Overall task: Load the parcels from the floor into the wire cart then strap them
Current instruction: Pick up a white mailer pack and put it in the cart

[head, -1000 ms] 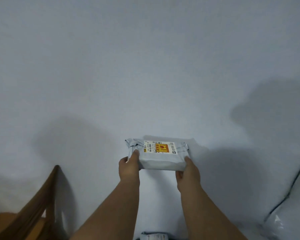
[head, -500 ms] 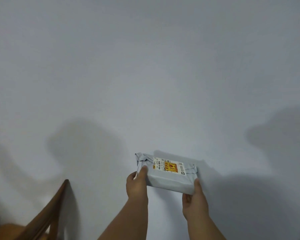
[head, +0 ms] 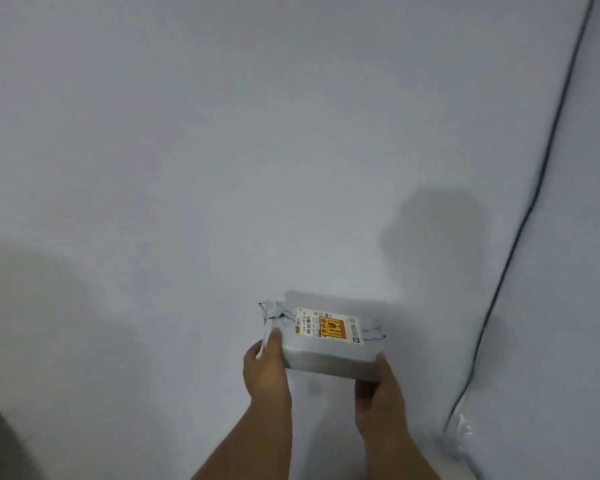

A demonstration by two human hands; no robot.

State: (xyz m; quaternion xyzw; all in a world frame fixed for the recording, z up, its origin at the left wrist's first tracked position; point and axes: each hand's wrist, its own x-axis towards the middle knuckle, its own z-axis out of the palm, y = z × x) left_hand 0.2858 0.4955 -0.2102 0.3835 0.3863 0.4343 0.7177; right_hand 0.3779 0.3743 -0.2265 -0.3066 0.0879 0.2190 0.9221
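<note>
Clearly the parcel is small, probably light and boxy; left hand and right hand clasp its ends, which seems best.

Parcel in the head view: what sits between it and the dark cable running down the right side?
Nothing: between the grey parcel, gripped by the left hand and right hand, and the dark cable, the head view shows only bare pale surface with a shadow.

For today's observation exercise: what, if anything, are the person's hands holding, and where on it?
A grey wrapped parcel, held by both ends: the left hand at its left end, the right hand at its right end.
</note>
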